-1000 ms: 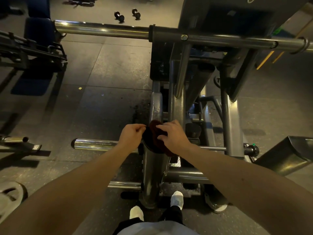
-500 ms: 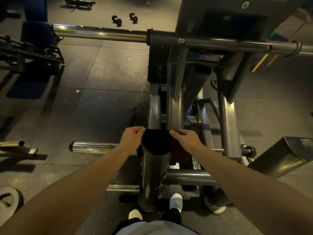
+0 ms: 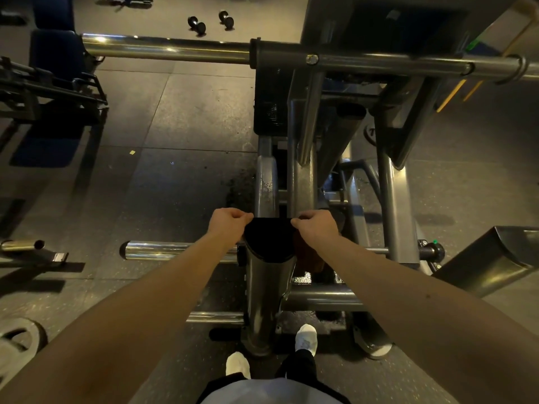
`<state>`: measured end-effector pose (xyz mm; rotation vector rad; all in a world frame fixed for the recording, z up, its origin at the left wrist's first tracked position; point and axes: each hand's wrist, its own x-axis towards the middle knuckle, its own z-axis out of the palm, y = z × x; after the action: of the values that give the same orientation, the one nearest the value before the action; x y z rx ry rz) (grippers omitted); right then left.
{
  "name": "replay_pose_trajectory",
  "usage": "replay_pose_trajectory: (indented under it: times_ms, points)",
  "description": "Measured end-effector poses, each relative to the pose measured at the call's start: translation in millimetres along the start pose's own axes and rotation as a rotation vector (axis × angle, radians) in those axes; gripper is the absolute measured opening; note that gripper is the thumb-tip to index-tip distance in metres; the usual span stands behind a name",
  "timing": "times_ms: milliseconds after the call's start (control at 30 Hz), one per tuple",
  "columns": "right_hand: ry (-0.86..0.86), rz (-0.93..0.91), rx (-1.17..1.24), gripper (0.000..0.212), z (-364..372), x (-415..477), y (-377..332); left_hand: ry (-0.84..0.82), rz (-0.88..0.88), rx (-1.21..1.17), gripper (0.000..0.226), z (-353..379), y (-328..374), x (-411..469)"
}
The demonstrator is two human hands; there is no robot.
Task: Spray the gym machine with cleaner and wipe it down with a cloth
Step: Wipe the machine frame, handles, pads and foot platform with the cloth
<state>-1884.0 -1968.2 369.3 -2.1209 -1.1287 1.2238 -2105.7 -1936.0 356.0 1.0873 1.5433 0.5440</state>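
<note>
A dark cloth (image 3: 269,239) is stretched flat between my two hands over the grey steel beam (image 3: 264,293) of the gym machine in front of me. My left hand (image 3: 229,224) pinches the cloth's left top corner. My right hand (image 3: 316,227) pinches its right top corner, and a reddish fold of the cloth (image 3: 309,258) hangs below that hand. The machine's frame (image 3: 303,170) rises beyond the cloth, with wet specks on a grey upright (image 3: 267,185). No spray bottle is in view.
A long chrome bar (image 3: 166,49) crosses the top of the view. A short chrome peg (image 3: 163,250) sticks out left of the beam. Two dumbbells (image 3: 210,21) lie on the far floor, a weight plate (image 3: 17,342) at lower left, another machine (image 3: 49,91) at left.
The cloth was bunched between both hands a second ago. My hands have moved apart and pulled it out flat over the beam.
</note>
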Motion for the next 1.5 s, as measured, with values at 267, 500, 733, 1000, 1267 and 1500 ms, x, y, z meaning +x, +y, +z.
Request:
replay_pose_trajectory:
  times_ms: [267, 500, 733, 1000, 1267, 1500]
  points:
    - [0.003, -0.154, -0.114, 0.021, -3.5, 1.2, 6.3, 0.095, 0.16, 0.12, 0.018, 7.7, -11.7, -2.9]
    - [-0.082, -0.099, -0.166, 0.022, -11.7, 5.2, -2.7, -0.005, 0.15, 0.195, 0.015, 3.5, -3.5, 0.4]
    - [0.023, -0.208, -0.269, 0.032, -36.3, -8.2, 1.3, -0.183, 0.607, 1.015, 0.091, 20.9, 4.3, -16.0]
    - [-0.075, -0.166, -0.079, 0.045, -18.7, -18.7, 21.9, -0.218, 0.664, 1.345, 0.132, 28.4, 1.7, -15.4]
    - [0.035, -0.137, -0.021, 0.029, -12.7, -14.1, 11.1, -0.242, 0.673, 1.309, 0.118, 25.3, 10.6, -10.7]
    - [0.063, -0.122, -0.122, 0.027, -11.7, -9.0, 15.4, -0.262, 0.663, 1.299, 0.117, 26.0, 6.8, -11.9]
